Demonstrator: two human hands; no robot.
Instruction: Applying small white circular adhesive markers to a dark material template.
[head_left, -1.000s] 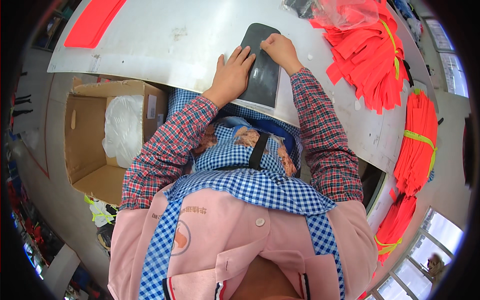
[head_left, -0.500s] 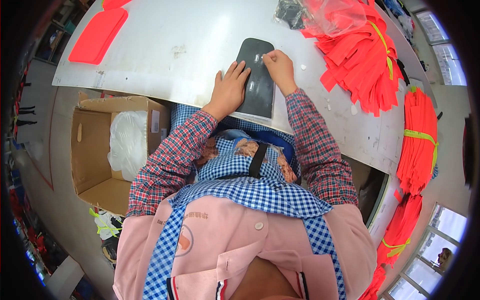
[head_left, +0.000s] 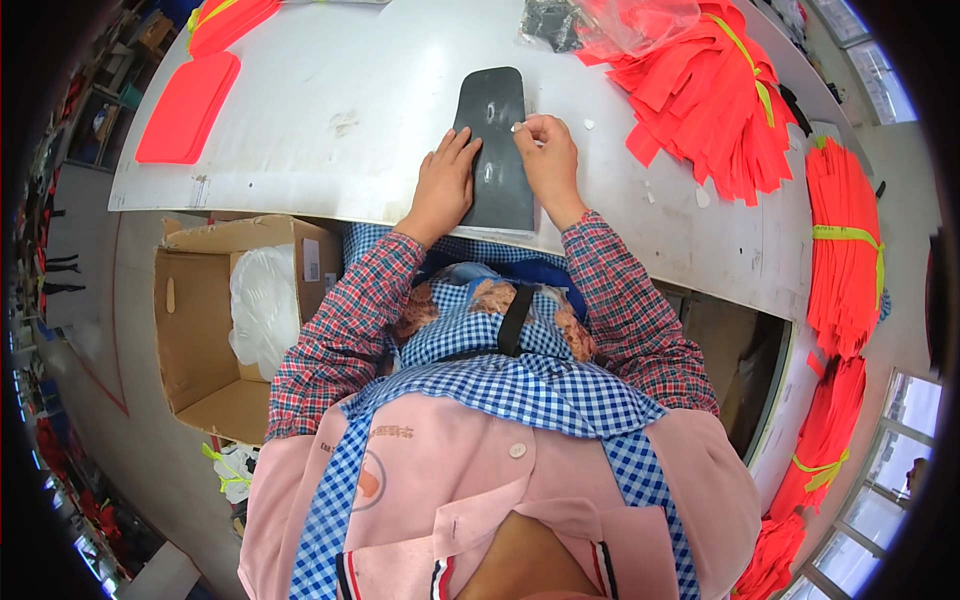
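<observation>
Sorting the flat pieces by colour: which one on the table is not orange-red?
The dark grey piece under both hands, at the near table edge. The lone flat piece far left and the bundled stacks are orange-red.

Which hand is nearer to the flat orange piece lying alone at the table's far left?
Left. The left hand rests on the dark panel's left edge, on the side toward the flat orange piece. The right hand pinches at the panel's right edge, farther away.

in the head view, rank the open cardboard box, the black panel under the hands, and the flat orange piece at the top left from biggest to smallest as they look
1. Cardboard box, clearly largest.
2. Black panel.
3. Flat orange piece.
The last two look close; fisheye bending and both hands, left hand and right hand, covering the panel make that order unsure.
</observation>
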